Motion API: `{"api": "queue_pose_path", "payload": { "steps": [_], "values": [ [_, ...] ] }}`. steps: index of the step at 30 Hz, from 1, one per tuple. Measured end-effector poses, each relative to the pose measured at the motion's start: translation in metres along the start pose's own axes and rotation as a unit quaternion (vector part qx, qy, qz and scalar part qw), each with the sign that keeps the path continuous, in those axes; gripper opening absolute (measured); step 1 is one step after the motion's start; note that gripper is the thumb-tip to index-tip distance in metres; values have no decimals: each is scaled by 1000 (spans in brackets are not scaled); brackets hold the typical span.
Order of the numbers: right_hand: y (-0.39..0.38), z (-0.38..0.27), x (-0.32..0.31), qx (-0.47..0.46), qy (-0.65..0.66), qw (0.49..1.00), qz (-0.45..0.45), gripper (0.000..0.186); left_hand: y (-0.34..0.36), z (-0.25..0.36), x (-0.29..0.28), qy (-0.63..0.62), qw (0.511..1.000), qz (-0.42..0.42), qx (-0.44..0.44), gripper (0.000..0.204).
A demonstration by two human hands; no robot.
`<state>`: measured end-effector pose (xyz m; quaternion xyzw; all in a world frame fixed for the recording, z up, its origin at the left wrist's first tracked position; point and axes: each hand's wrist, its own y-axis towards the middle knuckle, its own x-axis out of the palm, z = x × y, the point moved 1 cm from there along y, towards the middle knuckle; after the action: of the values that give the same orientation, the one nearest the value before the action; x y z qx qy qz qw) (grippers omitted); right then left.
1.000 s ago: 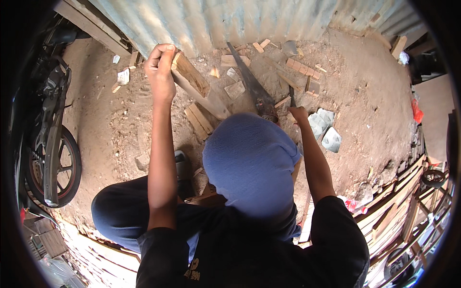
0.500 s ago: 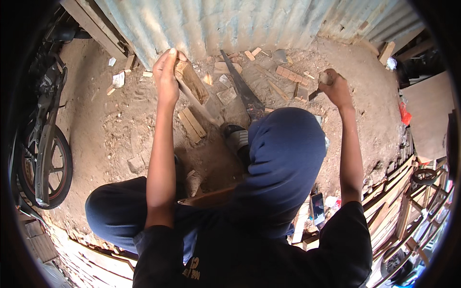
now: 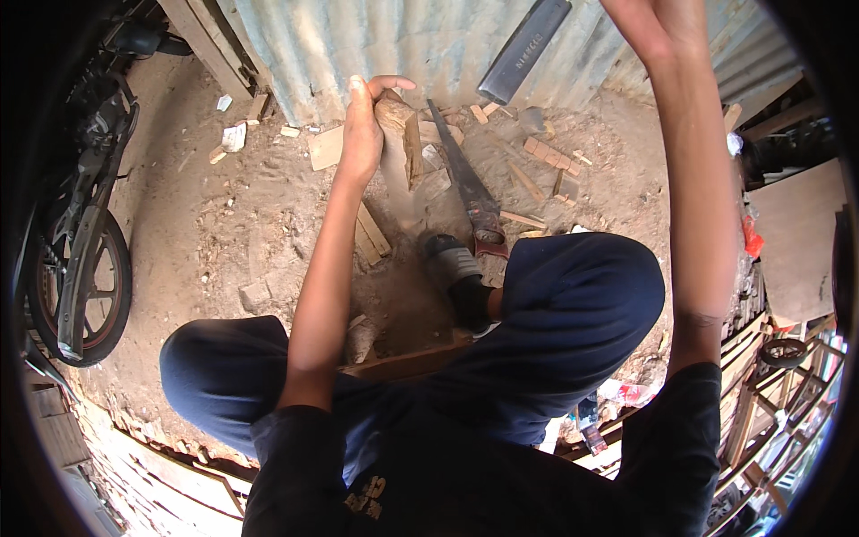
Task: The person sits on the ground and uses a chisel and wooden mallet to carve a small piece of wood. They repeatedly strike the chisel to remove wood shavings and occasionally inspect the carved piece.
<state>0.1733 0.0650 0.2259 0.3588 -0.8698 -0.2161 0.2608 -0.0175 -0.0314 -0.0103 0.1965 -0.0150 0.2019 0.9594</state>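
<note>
My left hand (image 3: 362, 134) is closed on the upper end of a thick wooden block (image 3: 394, 118), a finger hooked over its top edge. The block stands on end on the dirt ground (image 3: 259, 215), leaning a little, just in from the ground's far edge where it meets the corrugated metal wall (image 3: 376, 54). I judge that I steady it so high because it would topple on its own, its foot being narrow.

My right hand (image 3: 667, 31) is raised at the picture's upper edge, and the fingers are cut off, so I cannot tell how they are set. A dark flat blade (image 3: 523, 54) hangs aloft between my hands, tilted in front of the wall; its handle end runs out of view. Its height suggests my right hand carries it, but the grip is hidden.

My sandalled foot (image 3: 452, 258) is planted near the block's base, where I can't make out exactly how the wood meets the dirt. Beside it lies a handsaw (image 3: 465, 170), its tip toward the wall and its reddish handle by my foot, probably laid there to be within reach. Offcuts (image 3: 550, 154) lie right of it. A motorcycle (image 3: 85, 268), partly lost in the dark rim, stands along the ground's left edge.
</note>
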Motion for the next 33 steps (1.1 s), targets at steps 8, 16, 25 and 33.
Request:
{"api": "queue_pose_path", "payload": {
  "steps": [8, 16, 25, 33],
  "values": [
    [2, 81, 45, 27, 76, 996, -39, 46, 1, -4, 2, 34, 999, -29, -13, 87],
    [6, 118, 67, -69, 76, 994, 31, 42, 2, -3, 4, 93, 995, 20, -21, 89],
    [2, 134, 70, -136, -9, 991, 7, 38, 4, -10, 1, 83, 996, 33, -27, 95],
    [-3, 129, 69, -98, 8, 994, 57, 25, 2, -6, 5, 111, 994, 21, -6, 93]
  ]
}}
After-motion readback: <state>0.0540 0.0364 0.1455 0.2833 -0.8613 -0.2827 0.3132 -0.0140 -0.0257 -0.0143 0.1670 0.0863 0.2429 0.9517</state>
